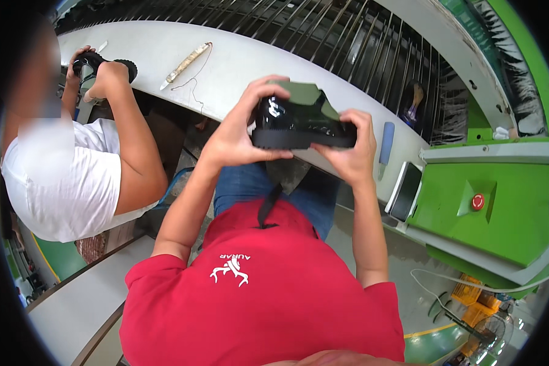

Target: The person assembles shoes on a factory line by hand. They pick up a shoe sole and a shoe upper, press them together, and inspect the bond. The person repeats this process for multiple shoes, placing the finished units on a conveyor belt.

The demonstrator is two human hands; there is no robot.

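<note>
A glossy black shoe (299, 119) with a thick black sole and green panels on its upper is held up in front of me, sole downward. My left hand (244, 125) grips its left end, fingers over the top and thumb under the sole. Around the other end closes my right hand (354, 146), its thumb beneath the sole. The shoe is above the near edge of the white worktop (238, 64). To the right of my right hand lies a tool with a blue handle (387, 143), its tip toward me.
A wrapped-handle tool (188, 64) with a dark thread lies on the worktop. A co-worker (73, 171) at left handles another black shoe (91, 61). Metal rods (323, 36) run behind. At right are a phone (406, 190) and a green machine (470, 213) with a red button (477, 202).
</note>
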